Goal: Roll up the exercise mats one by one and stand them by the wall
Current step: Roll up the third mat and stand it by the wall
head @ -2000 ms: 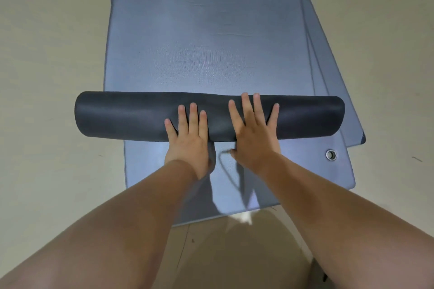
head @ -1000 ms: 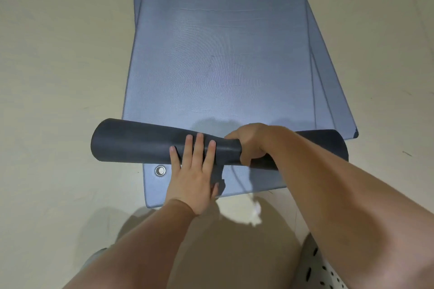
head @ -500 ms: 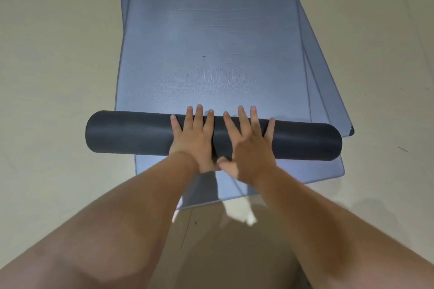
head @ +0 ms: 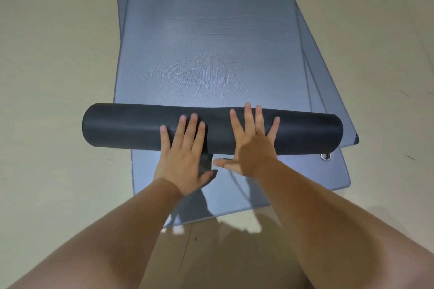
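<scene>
A blue-grey exercise mat (head: 206, 54) lies flat on the floor, stretching away from me. Its near end is wound into a dark roll (head: 131, 125) lying crosswise. My left hand (head: 185, 155) presses on the roll's middle with straight fingers. My right hand (head: 252, 143) presses beside it, fingers spread flat over the top. Under the top mat lie more flat mats; one mat (head: 338, 171) with a metal eyelet (head: 326, 156) shows below the roll, and another mat's edge (head: 328, 91) fans out on the right.
Beige floor (head: 51, 54) surrounds the mat stack on the left, right and near side. My shadow falls on the floor close to me. No wall is in view.
One second ago my right hand gripped the roll; now both hands lie flat on it. The roll has moved a little further up the mat and looks thicker.
</scene>
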Available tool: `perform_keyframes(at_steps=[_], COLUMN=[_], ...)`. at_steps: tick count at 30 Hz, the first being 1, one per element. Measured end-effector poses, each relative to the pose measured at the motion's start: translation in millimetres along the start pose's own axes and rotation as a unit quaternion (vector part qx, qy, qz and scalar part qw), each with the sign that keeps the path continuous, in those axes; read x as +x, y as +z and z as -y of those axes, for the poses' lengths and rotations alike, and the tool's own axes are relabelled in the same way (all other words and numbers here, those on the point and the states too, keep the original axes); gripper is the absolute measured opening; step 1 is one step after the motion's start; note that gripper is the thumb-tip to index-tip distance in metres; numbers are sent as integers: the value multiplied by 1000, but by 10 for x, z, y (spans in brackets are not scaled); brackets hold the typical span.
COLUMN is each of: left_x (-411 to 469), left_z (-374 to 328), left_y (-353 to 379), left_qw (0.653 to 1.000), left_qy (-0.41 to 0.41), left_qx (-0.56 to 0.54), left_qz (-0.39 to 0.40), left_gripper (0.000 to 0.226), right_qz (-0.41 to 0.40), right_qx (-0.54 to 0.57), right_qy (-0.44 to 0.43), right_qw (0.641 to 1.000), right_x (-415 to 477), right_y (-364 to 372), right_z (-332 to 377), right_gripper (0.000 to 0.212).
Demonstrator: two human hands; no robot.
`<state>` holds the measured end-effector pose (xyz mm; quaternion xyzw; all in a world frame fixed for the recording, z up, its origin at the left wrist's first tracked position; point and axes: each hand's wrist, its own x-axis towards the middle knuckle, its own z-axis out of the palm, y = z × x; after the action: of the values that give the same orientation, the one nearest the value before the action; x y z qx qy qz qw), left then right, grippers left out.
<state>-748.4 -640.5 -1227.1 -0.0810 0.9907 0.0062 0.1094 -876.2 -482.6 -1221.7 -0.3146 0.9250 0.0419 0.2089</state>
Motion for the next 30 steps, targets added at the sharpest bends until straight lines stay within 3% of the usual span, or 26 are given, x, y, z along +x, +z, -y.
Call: perform_keyframes(at_steps=[6, 8, 10, 13, 17, 21, 30], left_x=[54, 209, 385, 661, 889, 1019, 629], left_z=[-31, 23, 86, 165, 226, 231, 32], left_y=[124, 67, -15, -149, -237, -329, -505], left_qw=[997, 996, 996, 995, 995, 995, 993], left_qy=[-44, -45, -52, -54, -59, -67, -38], left_qx=[3, -5, -10, -5, 24, 39, 51], left_qz=[68, 73, 74, 81, 73, 63, 100], left_gripper=[129, 138, 144, 146, 121, 84, 73], right_qz=[39, 3, -56, -67, -56, 10, 23], right_qx=[41, 44, 0, -91, -77, -52, -38], right_qy=[9, 12, -8, -29, 0, -2, -22], right_qw=[998, 999, 998, 993, 995, 999, 999], right_x=[427, 426, 332, 253, 580, 811, 317], right_y=[-241, -247, -191, -47, -262, -496, -407], right_z=[-97, -111, -93, -44, -28, -66, -95], right_gripper=[150, 149, 144, 138, 117, 113, 92])
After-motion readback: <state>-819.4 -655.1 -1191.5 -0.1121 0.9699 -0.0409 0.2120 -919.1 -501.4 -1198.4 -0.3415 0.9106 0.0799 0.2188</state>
